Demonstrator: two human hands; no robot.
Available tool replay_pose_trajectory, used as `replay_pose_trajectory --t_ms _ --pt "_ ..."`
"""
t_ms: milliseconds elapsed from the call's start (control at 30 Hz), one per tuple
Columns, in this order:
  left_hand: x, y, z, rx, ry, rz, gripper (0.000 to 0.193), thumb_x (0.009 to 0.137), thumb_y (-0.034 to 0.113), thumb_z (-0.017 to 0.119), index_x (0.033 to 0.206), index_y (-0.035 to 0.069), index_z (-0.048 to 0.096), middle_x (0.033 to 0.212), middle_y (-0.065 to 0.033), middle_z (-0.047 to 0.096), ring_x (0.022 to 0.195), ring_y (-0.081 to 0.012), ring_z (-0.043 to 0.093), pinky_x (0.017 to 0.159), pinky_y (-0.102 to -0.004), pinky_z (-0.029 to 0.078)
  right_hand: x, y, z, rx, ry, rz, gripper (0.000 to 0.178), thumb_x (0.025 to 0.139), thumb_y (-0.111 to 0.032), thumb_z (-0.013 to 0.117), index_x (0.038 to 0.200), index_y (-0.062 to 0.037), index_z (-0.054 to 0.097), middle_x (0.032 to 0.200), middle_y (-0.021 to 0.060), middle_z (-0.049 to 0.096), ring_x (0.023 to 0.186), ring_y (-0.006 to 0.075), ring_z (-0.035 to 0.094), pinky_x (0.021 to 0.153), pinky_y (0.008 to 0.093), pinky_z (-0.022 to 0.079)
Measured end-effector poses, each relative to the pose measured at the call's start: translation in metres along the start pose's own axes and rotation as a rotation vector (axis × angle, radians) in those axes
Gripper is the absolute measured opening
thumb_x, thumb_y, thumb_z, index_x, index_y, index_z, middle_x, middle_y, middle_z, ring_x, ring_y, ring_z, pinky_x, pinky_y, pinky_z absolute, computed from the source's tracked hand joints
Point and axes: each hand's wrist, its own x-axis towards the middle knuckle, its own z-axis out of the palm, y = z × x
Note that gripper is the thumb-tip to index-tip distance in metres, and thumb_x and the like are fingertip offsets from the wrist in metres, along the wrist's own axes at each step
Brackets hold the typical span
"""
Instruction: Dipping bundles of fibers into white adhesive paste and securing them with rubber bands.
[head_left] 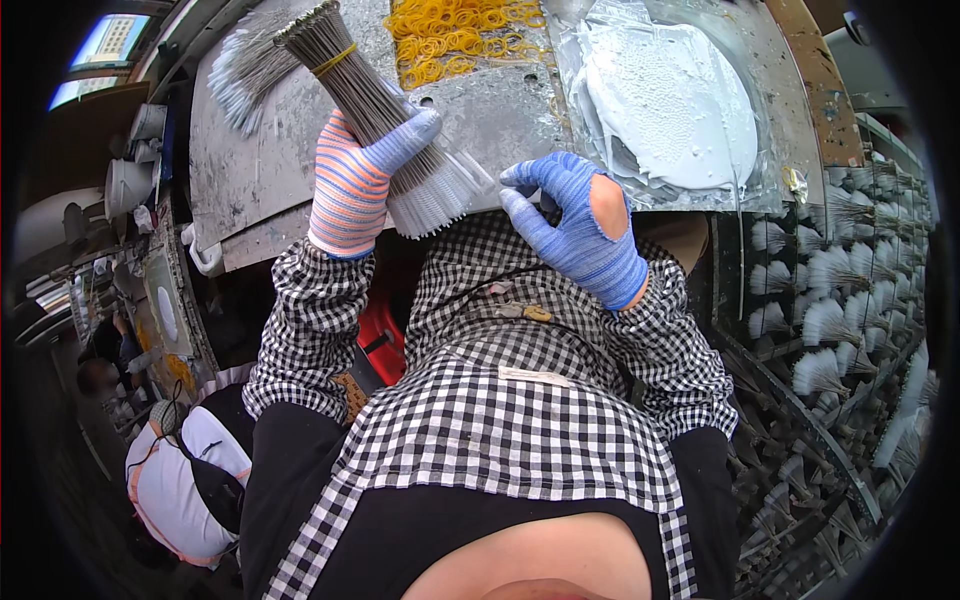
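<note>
Gingham (510, 430) fills the lower centre of my remote feed. Mid-frame, I see the right hand (580, 220) curled beside bristle tips; I cannot tell whether it pinches anything. Left of centre, the left hand (352, 185) is wrapped around a tilted wire-brush bundle (360, 90). Beyond lie yellow rubber bands (460, 35), top centre, and white paste (675, 110), upper right.

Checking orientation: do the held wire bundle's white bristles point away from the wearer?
No, the white bristles below the left grip point toward the apron.

workshop: stained bench (265, 185), rack (800, 424) of bristle bundles (830, 310)
</note>
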Motion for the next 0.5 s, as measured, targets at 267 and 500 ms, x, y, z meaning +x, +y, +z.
replay_pose_trajectory --t_ms 267,500 --pt "-0.001 -0.002 0.004 0.017 -0.129 -0.044 0.041 0.082 0.008 0.084 0.115 0.006 0.059 0.099 -0.004 0.069 0.096 -0.0153 0.068 0.088 -0.0327 0.056 0.028 -0.013 -0.007 0.108 -0.164 0.156 0.026 0.088 -0.019 0.078 0.11 -0.0055 0.074 0.086 0.0033 0.073 0.076 0.0094 0.065 0.069 0.0263 0.053" --pt "0.003 -0.002 0.0 0.039 -0.223 -0.038 0.049 0.085 0.011 0.082 0.125 0.006 0.055 0.108 -0.0049 0.066 0.104 -0.017 0.065 0.093 -0.0345 0.054 0.036 -0.009 -0.023 0.665 -0.433 0.46 0.029 0.092 -0.024 0.075 0.111 -0.0011 0.072 0.09 0.0031 0.072 0.087 0.0076 0.066 0.081 0.0269 0.054"
